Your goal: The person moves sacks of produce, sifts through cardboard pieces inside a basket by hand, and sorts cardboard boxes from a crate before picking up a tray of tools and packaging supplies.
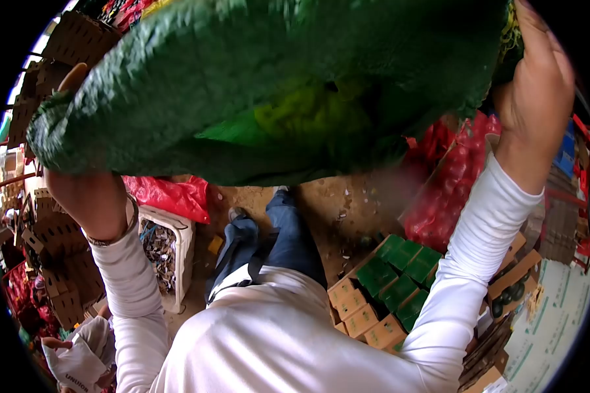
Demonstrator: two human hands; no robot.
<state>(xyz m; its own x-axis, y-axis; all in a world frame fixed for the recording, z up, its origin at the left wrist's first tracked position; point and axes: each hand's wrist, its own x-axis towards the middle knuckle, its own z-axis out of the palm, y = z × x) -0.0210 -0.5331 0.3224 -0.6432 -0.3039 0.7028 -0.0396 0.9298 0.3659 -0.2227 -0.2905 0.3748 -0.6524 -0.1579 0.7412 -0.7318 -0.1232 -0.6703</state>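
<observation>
A large dark green sack (196, 78) of woven plastic fills the top of the head view, held up in front of me and stretched wide. Its frayed edge faces me, and a lighter yellow-green patch shows on the inner side. My left hand (85, 196) is closed round the sack's left end, thumb above the edge and the other fingers partly covered by the cloth. At the far right, my right hand (537, 92) grips the opposite end, where yellow strings hang; its fingertips are hidden.
Red mesh bags (446, 196) lie right of my legs. Green-topped cartons (400, 275) are stacked nearer, beside a box of dark round produce (511, 295). On the left are a white crate (183, 236) of scraps, a red sack (177, 196), brown cartons (65, 229) and another person (85, 354).
</observation>
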